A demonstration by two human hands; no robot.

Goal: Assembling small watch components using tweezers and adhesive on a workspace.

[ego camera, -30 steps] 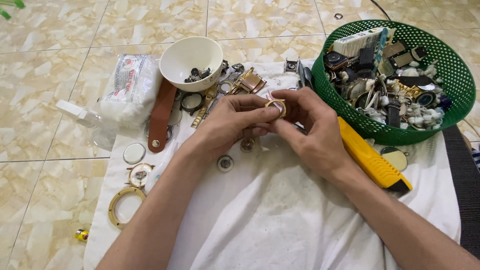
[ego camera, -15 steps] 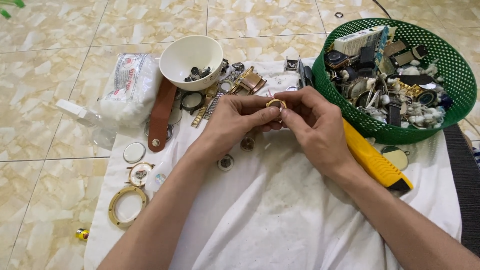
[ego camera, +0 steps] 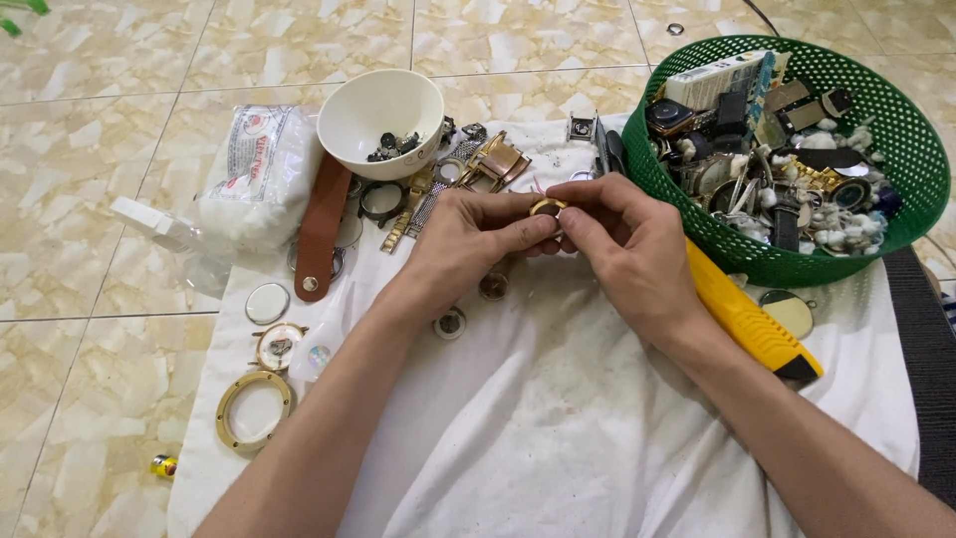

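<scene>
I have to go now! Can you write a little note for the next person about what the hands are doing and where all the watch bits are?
Left hand and right hand: both pinch one small gold ring between the fingertips, above the white cloth.
Nearby: white bowl of small dark parts, brown strap, green basket of watch pieces, yellow cutter beside the right wrist.
Done: gold bezel and glass disc lie loose at the cloth's left.
Left: ring not set down.

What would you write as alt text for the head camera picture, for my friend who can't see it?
Two hands, left hand and right hand, pinch a small gold ring-shaped watch part over a white cloth. Around them lie a green basket of watch pieces, a white bowl and a yellow utility knife.
</scene>
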